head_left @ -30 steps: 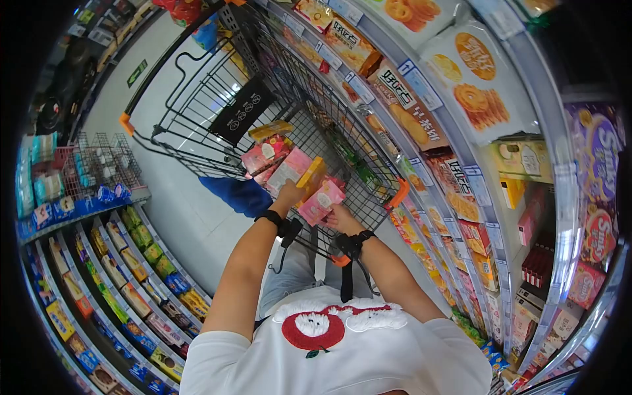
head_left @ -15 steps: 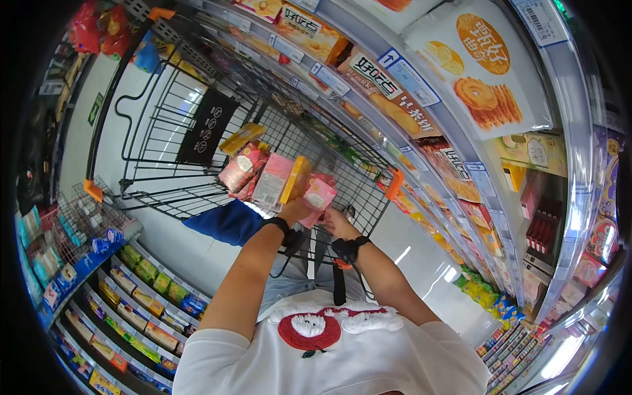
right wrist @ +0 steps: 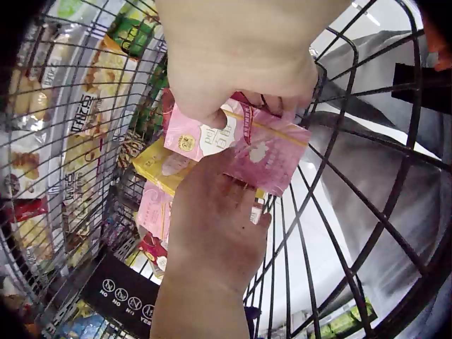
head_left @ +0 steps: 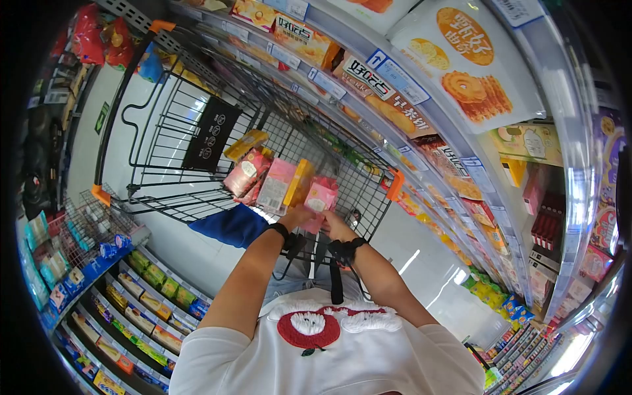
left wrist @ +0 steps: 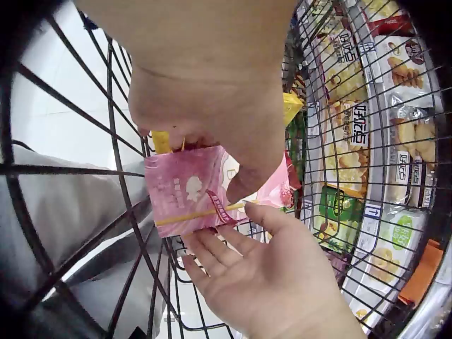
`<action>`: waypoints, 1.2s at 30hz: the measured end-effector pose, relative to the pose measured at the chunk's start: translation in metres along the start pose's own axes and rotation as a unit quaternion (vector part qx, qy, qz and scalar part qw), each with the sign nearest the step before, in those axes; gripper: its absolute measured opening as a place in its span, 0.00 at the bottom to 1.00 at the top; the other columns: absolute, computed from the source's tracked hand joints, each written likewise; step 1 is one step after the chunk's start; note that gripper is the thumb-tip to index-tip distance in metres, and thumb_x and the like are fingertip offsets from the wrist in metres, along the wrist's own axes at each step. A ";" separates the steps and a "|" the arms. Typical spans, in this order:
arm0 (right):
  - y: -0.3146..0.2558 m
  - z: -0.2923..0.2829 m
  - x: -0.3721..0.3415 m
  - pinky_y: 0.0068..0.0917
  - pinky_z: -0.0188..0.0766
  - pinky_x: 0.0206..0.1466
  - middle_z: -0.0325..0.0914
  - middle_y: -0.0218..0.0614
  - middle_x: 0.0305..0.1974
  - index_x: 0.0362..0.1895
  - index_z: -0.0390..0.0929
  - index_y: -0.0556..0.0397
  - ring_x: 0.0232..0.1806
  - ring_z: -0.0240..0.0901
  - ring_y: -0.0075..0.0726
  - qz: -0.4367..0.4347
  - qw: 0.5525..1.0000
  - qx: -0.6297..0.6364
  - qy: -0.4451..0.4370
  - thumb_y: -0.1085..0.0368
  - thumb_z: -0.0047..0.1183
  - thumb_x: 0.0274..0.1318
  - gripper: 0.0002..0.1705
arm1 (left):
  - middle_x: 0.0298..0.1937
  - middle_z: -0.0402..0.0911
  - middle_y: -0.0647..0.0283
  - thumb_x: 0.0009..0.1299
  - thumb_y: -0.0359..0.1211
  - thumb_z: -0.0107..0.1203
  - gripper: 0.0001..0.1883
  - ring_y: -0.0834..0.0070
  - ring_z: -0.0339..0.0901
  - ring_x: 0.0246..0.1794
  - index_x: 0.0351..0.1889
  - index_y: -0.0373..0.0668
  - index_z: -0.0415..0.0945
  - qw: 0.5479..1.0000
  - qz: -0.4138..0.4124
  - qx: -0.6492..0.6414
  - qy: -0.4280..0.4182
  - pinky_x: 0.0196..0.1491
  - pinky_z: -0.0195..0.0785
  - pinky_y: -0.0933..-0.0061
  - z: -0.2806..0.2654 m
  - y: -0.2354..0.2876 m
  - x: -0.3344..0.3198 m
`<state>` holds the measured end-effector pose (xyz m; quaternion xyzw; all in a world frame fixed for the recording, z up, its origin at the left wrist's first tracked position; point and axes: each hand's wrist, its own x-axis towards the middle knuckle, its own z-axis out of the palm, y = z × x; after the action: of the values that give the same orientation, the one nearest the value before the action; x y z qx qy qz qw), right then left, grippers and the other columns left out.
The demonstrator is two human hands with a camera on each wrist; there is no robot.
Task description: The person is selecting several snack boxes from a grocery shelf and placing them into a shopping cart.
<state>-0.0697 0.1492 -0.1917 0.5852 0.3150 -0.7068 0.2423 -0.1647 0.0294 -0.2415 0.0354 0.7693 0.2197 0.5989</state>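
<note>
Both hands hold a pink snack box (head_left: pixel 320 198) at the near end of a black wire shopping cart (head_left: pixel 164 181). My left hand (head_left: pixel 297 216) grips one side, its thumb on the printed face in the left wrist view. From the other side my right hand (right wrist: pixel 247 78) pinches the box (right wrist: pixel 268 145) along its edge, thumb on the face and fingers underneath. Just beyond stands a yellow box (head_left: pixel 300 183), with a pink box with a pale label (head_left: pixel 276 185) beside it. A red-and-pink pack (head_left: pixel 247 172) and another yellow pack (head_left: pixel 246 144) lie farther left.
Shelves of biscuit packs (head_left: pixel 378 92) run close along the cart's right side. At lower left are more snack shelves (head_left: pixel 145 296) and a wire basket rack (head_left: pixel 99 227). A blue cloth (head_left: pixel 230 226) hangs by the cart's near side. A black sign panel (head_left: pixel 210 135) is fixed inside the cart.
My left hand has come from near the yellow box to the pink box, and both hands are now closer together on it. The view has swung, so the cart appears farther left.
</note>
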 end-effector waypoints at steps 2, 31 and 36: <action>-0.005 -0.002 0.000 0.31 0.63 0.52 0.74 0.35 0.45 0.47 0.71 0.49 0.44 0.71 0.36 0.013 1.000 -0.018 -0.002 0.51 0.49 0.50 0.23 | 0.46 0.75 0.50 0.50 0.49 0.60 0.38 0.61 0.71 0.49 0.54 0.34 0.64 0.999 0.040 -0.028 0.015 0.47 0.66 0.69 -0.004 0.000 -0.004; -0.114 -0.029 -0.230 0.25 0.71 0.41 0.76 0.33 0.40 0.45 0.73 0.51 0.39 0.73 0.29 -0.202 0.938 0.059 -0.274 0.58 0.52 0.52 0.17 | 0.20 0.74 0.67 0.68 0.50 0.39 0.20 0.77 0.71 0.20 0.30 0.46 0.73 0.910 0.137 -0.381 -0.091 0.27 0.62 0.77 -0.071 0.154 -0.266; -0.118 -0.060 -0.264 0.28 0.73 0.31 0.77 0.33 0.37 0.43 0.72 0.49 0.34 0.75 0.29 -0.239 0.936 0.038 -0.255 0.59 0.49 0.54 0.13 | 0.21 0.75 0.67 0.66 0.52 0.40 0.21 0.80 0.70 0.18 0.29 0.45 0.73 0.904 0.178 -0.387 -0.038 0.22 0.61 0.81 -0.036 0.179 -0.297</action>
<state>-0.0612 0.2665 0.0790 0.3020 0.3464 -0.8805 0.1163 -0.1531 0.0859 0.1027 -0.0548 0.5814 0.6012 0.5454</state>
